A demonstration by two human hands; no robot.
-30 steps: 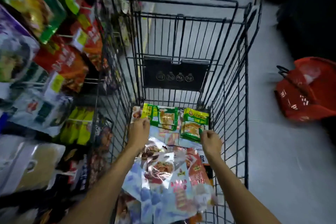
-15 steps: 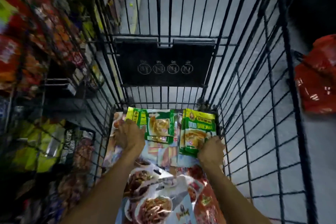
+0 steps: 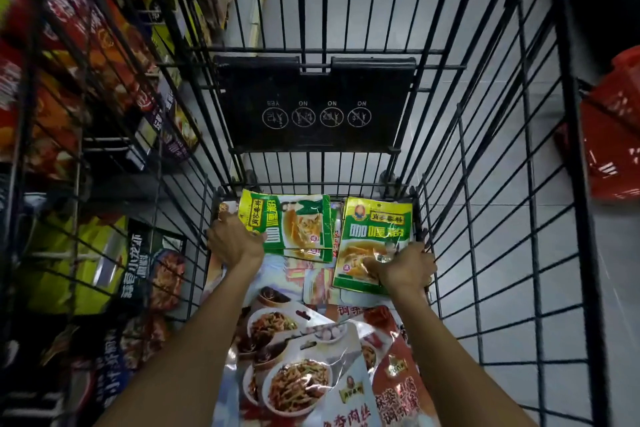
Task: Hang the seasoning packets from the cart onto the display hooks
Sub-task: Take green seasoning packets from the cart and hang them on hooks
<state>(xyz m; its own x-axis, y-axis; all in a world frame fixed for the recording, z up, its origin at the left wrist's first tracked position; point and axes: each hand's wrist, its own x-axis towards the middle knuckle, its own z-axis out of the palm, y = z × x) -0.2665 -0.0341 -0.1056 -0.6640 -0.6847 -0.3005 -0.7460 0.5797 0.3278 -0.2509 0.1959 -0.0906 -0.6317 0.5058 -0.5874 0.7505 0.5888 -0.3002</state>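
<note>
Black wire shopping cart (image 3: 575, 184) fills the view, seen from above. Display shelving (image 3: 69, 45) with red and yellow packs runs along the left, blurred. Red plastic basket (image 3: 613, 149) sits on the floor, right of the cart. Black seat flap with round pictograms (image 3: 311, 97) hangs on the cart's far wall.

Cart floor, near end: pale blue foil packets with dish photos (image 3: 294, 374); red foil packet (image 3: 398, 374) just right of them, overlapped.

Far end: green-and-yellow seasoning stack (image 3: 298, 229) lies sideways on the left; green-and-yellow seasoning packet (image 3: 374, 236) lies beside it on the right, edges nearly touching.

Left hand (image 3: 235, 243) grips the stack's left edge, thumb on top. Right hand (image 3: 405, 267) clasps the single packet's near right corner, fingers curled against the cart wall
</note>
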